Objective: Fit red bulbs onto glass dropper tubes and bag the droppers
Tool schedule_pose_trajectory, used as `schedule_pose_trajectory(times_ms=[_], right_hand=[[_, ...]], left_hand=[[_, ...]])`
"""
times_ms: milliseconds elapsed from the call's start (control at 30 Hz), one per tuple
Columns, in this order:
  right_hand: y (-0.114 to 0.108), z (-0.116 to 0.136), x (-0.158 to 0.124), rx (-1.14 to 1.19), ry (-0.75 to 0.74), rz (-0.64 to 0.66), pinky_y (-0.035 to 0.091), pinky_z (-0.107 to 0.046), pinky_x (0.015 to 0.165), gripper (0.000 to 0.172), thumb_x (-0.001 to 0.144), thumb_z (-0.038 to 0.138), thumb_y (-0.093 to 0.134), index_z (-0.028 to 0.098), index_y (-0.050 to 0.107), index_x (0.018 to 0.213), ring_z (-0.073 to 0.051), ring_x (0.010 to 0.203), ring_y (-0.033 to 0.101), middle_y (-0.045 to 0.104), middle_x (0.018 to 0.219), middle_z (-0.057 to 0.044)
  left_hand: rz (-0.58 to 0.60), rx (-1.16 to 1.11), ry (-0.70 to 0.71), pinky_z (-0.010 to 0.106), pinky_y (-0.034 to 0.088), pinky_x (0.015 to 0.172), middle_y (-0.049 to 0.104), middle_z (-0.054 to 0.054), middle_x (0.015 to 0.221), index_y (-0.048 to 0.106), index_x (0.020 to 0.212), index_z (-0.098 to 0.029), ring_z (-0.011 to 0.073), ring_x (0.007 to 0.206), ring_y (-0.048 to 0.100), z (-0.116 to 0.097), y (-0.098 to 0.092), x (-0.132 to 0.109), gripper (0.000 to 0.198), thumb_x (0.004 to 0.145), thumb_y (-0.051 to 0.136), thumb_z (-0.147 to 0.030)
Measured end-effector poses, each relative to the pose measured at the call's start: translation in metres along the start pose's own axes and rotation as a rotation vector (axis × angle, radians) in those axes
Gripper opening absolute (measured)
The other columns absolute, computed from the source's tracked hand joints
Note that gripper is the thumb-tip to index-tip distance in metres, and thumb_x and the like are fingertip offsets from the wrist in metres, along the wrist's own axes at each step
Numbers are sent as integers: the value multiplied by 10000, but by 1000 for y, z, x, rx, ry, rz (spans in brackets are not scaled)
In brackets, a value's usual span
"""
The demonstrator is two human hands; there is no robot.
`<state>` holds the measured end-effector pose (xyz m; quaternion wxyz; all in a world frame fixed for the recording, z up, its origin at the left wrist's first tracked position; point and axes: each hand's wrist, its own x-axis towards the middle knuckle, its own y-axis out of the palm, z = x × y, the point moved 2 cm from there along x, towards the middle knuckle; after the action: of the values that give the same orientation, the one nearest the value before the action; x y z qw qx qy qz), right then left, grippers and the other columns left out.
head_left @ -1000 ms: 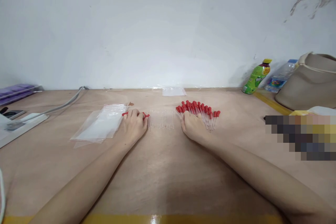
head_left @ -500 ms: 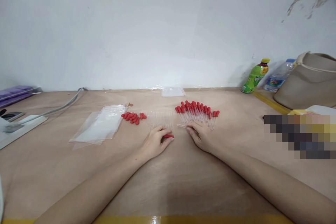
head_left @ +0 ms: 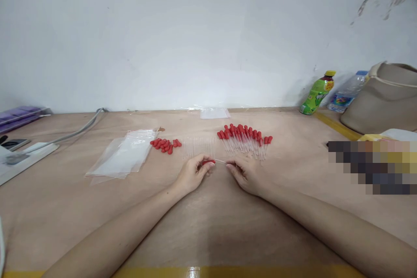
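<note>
Between the fingers of my left hand is a red rubber dropper bulb. My right hand pinches a thin clear dropper tube, whose far end points left and meets or nearly touches the bulb's mouth. Just beyond my left hand lies a row of clear dropper tubes. Further left is a small heap of loose red bulbs. Droppers with red bulbs on them lie fanned out behind my right hand, their tips pointing towards me.
Clear plastic bags lie left, and a small bag rests by the wall. A white power strip with a grey cable is at far left. A green drink bottle, water bottle and beige bucket-shaped bag stand right.
My hands have come closer together. The tube in my right hand now reaches the bulb in my left hand; before, a gap lay between them.
</note>
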<state>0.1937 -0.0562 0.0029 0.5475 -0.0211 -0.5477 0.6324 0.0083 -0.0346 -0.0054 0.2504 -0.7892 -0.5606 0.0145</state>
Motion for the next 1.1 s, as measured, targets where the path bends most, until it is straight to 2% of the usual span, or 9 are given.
schedule_pose_trajectory(times_ms=[167,400,533,633,733,833,967,1100], right_hand=[[0,2,2,51,8,49,331,-281,686,166,856,221,430,193,593,836,-125,648,517,611,695,0],[0,-5,9,118,-23,142,315,-253,664,156,851,219,451,188,599,813,-105,631,510,611,691,18],[-2,-13,11,-21,-136,167,273,-271,673,150,852,213,452,196,600,832,-100,638,511,625,731,17],[-3,-13,10,-227,-271,111,245,-289,654,187,833,130,423,193,598,824,-115,672,505,623,758,-4],[-1,-10,8,-354,-326,34,246,-298,645,227,803,74,405,185,591,872,-135,696,496,614,767,-26],[1,-11,6,-256,-269,2,297,-287,665,173,836,155,420,186,582,888,-144,717,489,591,769,-36],[0,-15,5,-28,-158,46,378,-255,692,145,858,222,412,171,544,889,-142,778,498,567,827,-48],[-1,-15,5,10,-128,98,402,-247,668,150,860,206,391,174,537,855,-137,750,505,561,794,-42]], left_hand=[[3,-102,14,232,484,614,585,5,669,548,862,-130,103,607,577,1,2,1,198,812,498,-314],[19,-99,9,212,477,566,585,7,651,563,831,-117,91,556,573,5,1,-1,204,810,503,-312],[84,-71,-18,197,472,519,575,2,612,573,836,-113,83,516,556,3,3,-2,211,806,504,-310],[94,-12,-33,190,466,497,564,-5,587,583,830,-112,79,492,545,0,3,-2,215,802,508,-311],[64,52,-14,191,466,495,568,-10,581,598,849,-121,81,485,545,-1,1,-3,229,799,515,-328],[43,116,47,213,492,571,623,10,680,609,895,-143,105,581,589,0,-2,-5,233,786,539,-336],[0,167,92,236,496,711,659,30,882,612,950,-176,133,763,612,0,-7,-6,236,769,569,-320],[2,200,72,212,486,627,663,21,789,629,892,-166,119,676,600,-3,-8,-5,202,784,545,-315]])
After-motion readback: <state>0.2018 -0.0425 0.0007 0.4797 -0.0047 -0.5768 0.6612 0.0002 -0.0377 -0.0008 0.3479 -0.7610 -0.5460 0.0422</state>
